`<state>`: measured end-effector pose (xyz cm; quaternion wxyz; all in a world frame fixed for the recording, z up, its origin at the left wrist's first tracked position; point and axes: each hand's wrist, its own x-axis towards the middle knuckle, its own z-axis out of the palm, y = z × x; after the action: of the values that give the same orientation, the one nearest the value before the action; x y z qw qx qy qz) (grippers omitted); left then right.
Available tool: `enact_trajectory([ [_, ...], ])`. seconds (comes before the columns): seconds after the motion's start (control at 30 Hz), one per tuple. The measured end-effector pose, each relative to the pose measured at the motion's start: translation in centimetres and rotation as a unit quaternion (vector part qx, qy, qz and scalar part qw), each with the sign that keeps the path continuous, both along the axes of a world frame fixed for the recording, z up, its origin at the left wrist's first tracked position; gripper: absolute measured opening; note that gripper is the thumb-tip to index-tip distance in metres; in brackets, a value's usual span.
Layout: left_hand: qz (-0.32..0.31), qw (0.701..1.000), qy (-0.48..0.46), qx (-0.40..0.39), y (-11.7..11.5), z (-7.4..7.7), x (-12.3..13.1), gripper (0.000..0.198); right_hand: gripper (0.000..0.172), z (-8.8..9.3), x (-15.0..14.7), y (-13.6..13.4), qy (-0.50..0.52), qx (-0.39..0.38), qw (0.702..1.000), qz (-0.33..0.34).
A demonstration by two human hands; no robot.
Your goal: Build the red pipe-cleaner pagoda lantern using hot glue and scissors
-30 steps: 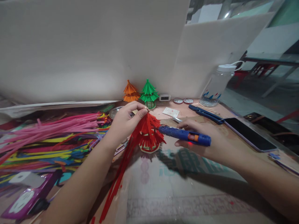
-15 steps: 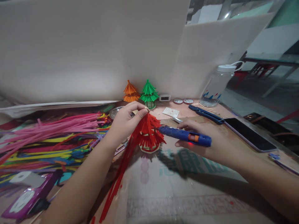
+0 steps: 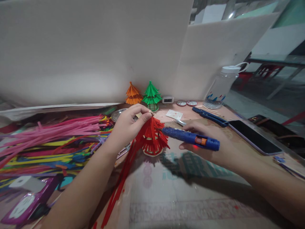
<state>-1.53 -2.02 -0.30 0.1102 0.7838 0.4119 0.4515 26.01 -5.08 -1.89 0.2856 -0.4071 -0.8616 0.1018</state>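
Currently, left hand: thumb and forefinger pinched together on the peak of the red tree.
Right hand: curled around a blue glue gun, nozzle at the tree's side.
Red tree: between the hands; its fringed tiers are on, so it looks largely built, the covered peak hard to judge.
Loose red strips: below the left hand, seemingly left over.
Green tree, orange tree: beyond the left hand, both peaked, apparently finished.

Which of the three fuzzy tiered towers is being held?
The red fuzzy tiered tower, held near its top by the left hand; the orange tiered tower and green tiered tower stand behind.
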Motion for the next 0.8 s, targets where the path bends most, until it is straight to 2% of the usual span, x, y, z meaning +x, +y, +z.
enact_trajectory([
  [0.5, -0.013, 1.000, -0.001, 0.014, -0.27, 0.04, 0.21, 0.020, 0.024, 0.19, -0.17, -0.20, 0.017, -0.001, 1.000, 0.007],
  [0.67, -0.014, 1.000, 0.003, 0.012, -0.47, 0.12, 0.38, 0.023, 0.021, 0.51, -0.40, -0.47, 0.021, 0.000, 1.000, -0.012],
  [0.8, -0.012, 1.000, 0.010, 0.010, -0.65, 0.21, 0.47, 0.024, 0.024, 0.25, -0.28, -0.42, 0.029, 0.000, 1.000, -0.004],
])
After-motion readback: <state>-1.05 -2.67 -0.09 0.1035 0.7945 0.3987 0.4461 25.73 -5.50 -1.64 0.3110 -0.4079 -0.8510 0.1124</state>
